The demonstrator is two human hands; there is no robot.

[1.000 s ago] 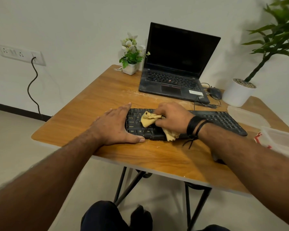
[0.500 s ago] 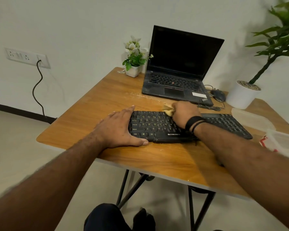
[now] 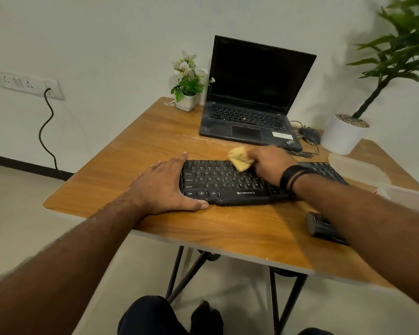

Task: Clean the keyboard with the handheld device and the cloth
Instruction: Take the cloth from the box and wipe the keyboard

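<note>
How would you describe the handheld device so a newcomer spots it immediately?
Start at the wooden table and find the black keyboard. Toward the near right edge, partly under the right forearm, lies the handheld device: a dark, ribbed cylinder, untouched, unlike the flat keyboard.

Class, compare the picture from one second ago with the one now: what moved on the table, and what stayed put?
The right hand, gripping the yellow cloth, swept it from the keyboard's near-left keys to the far edge, near the middle. The left hand still lies flat, steadying the keyboard's left end. Keyboard and laptop did not shift.
</note>
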